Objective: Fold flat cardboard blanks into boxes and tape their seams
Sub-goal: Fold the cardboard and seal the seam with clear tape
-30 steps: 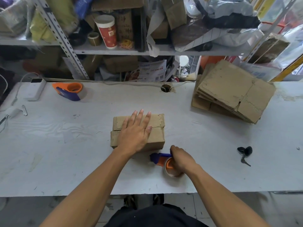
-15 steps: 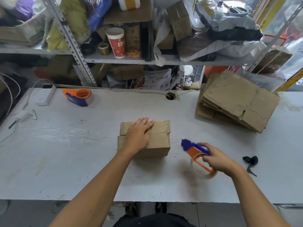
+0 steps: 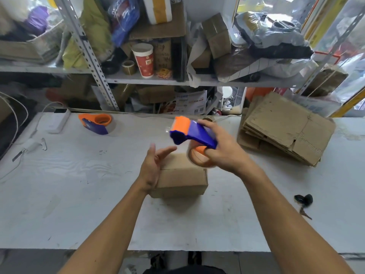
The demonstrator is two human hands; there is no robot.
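- Since 0.5 s ago the right hand (image 3: 227, 151) has lifted the tape dispenser (image 3: 192, 133) off to the side and up over the folded box (image 3: 181, 175), and the left hand (image 3: 152, 167) has come off the box top, now edge-on at its left side.
- Right grip: fingers curled round the dispenser, with the tape roll (image 3: 199, 156) below it. Left grip: fingers spread and straight, holding nothing.
- The box sits on the tabletop (image 3: 79, 184) at centre, flaps closed, seam apparently untaped.
- The stack of flat blanks (image 3: 286, 127) lies far right; a 2nd dispenser (image 3: 96, 123) rests far left.
- Step in hand: taping the top seam. Next, I judge, the tape end must be set down at 1 end of the seam while the left hand steadies the box.
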